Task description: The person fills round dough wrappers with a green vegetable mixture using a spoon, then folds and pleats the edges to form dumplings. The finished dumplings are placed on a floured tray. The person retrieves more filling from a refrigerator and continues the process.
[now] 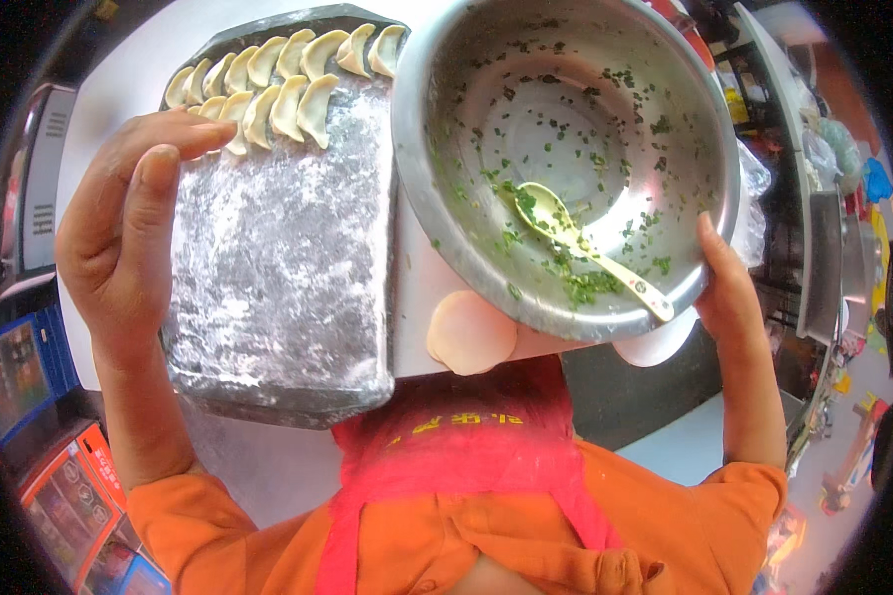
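My left hand (130, 216) is over the left edge of a dark, flour-dusted tray (283, 245), thumb and forefinger apart, with nothing visible between them. Its fingertips overlap the near row of crescent dumplings (316, 111) in view; whether they touch is unclear, and some fingers are hidden. Another row of dumplings (268, 59) lines the tray's far end. My right hand (733, 275) grips the rim of a large stainless steel bowl (424, 149), thumb on the inside. Chopped greens (591, 286) cling to its wall, and a pale spoon (610, 268) rests inside.
A small stack of round dough wrappers (472, 335) lies at the white table's (417, 335) near edge, partly under the bowl. A white round thing (658, 346) shows beneath the bowl's right side. Clear plastic (754, 201) and shelving (789, 149) stand to the right.
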Demonstrator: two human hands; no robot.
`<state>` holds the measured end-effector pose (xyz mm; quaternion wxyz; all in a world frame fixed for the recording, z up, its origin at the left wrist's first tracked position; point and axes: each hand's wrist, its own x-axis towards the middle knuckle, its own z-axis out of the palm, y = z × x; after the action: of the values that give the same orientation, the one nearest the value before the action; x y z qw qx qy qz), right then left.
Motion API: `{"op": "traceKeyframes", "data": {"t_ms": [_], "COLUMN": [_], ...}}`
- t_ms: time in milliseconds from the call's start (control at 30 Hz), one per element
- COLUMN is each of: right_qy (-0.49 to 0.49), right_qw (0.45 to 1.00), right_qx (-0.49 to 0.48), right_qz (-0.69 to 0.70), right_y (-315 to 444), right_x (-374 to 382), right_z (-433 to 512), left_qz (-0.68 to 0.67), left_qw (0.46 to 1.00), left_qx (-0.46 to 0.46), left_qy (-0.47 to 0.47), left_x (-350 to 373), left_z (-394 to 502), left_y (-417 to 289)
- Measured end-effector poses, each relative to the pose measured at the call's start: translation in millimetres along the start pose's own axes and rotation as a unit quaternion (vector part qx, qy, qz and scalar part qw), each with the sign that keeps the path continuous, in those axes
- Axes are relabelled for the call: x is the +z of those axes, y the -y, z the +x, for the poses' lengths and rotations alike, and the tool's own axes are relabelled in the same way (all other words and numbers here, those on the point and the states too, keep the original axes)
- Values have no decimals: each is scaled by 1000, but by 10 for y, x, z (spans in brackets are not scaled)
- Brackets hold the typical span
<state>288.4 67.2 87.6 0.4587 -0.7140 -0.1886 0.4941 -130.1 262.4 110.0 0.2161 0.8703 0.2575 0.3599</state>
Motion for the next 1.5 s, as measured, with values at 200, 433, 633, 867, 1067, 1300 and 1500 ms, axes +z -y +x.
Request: {"op": "traceKeyframes", "data": {"t_ms": [200,433,633,867,1067,1300,1500], "right_qy": [-36,-61,91,247,234,299,348], "right_qw": [991,993,992,967,966,939,909], "right_qx": [109,68,55,41,69,169,230], "right_qz": [63,68,62,51,88,14,-15], "right_y": [50,511,835,1702,2159,1795,1439], "right_x": [-21,190,545,1116,1708,3164,4284], "right_z": [-50,-441,-396,-972,-2275,-2963,-3464], "left_qz": [-17,-36,54,126,115,51,211], "left_qw": [994,908,814,639,479,367,448], "left_qx": [-111,-399,-541,-675,-760,-824,-856], "left_qy": [16,-123,-204,-347,-423,-429,-145], "left_x": [-293,-1140,-1522,-1844,-2009,-2431,-1372], "left_z": [-7,-1130,-1836,-2994,-4126,-5121,-6616], "left_y": [174,-42,-1165,-3296,-4884,-5641,-6203]}}
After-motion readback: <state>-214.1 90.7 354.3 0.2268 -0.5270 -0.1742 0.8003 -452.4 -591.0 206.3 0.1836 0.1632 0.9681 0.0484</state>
